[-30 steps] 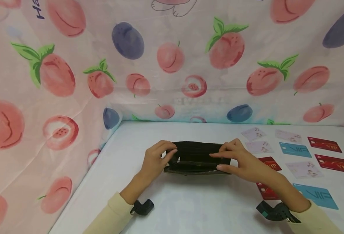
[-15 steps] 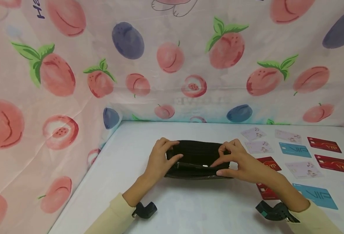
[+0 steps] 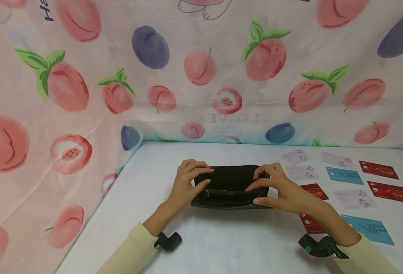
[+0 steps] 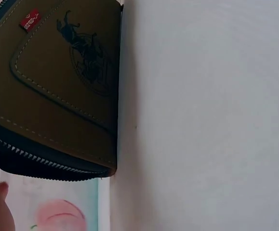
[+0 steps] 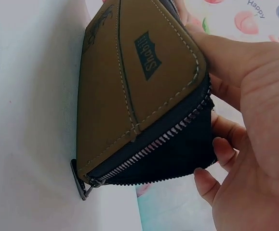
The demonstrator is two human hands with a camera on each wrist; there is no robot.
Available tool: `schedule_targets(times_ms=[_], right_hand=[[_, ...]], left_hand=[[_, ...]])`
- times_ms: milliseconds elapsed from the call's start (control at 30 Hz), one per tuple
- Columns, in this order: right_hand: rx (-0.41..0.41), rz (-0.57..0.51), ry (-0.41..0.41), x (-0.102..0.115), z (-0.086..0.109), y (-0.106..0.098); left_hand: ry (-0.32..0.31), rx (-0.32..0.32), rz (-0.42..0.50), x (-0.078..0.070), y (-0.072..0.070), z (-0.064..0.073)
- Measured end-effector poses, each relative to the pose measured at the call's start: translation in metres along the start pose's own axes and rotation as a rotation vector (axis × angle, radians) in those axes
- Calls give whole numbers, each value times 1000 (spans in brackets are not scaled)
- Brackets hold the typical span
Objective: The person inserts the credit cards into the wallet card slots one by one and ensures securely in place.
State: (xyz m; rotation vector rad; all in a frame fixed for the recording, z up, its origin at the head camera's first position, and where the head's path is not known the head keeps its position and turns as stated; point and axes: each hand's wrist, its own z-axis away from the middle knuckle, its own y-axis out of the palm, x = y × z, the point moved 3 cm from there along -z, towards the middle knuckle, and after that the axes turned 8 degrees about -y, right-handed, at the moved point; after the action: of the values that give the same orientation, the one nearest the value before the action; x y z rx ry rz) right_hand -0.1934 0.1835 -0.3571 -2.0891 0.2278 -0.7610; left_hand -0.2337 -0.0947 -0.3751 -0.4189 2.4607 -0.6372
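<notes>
A brown zip-around wallet (image 3: 231, 177) stands unzipped on the white table, its dark inside facing up. My left hand (image 3: 183, 183) holds its left end, thumb and fingers at the opening. At the other end, my right hand (image 3: 281, 190) grips the near edge with the thumb, while its fingers reach inside to the middle divider. The left wrist view shows the wallet's stitched outer face (image 4: 62, 96) with a dark printed emblem and a red tag. In the right wrist view, a metal zipper (image 5: 153, 144) runs along the gaping end beside my fingers.
Several cards lie on the table to the right: red VIP cards (image 3: 378, 169), blue VIP cards (image 3: 344, 175) and pale patterned cards (image 3: 303, 172). Part of them sits under my right forearm. A peach-print cloth (image 3: 201, 102) hangs behind and to the left.
A small pale zipper pull inside the wallet went from the left end toward my right fingers, then out of sight. My right index finger lowered to the divider; the left hand shifted slightly.
</notes>
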Motion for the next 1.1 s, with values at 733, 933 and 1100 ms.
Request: schedule_targets(times_ms=[733, 933, 1100], right_hand=[[16, -20, 29, -4, 2, -1], [16, -23, 3, -4, 3, -3], [21, -26, -22, -4, 2, -4]], left_hand=[[-160, 341, 37, 10, 8, 5], [-104, 336, 68, 12, 10, 7], [-41, 275, 191, 18, 8, 9]])
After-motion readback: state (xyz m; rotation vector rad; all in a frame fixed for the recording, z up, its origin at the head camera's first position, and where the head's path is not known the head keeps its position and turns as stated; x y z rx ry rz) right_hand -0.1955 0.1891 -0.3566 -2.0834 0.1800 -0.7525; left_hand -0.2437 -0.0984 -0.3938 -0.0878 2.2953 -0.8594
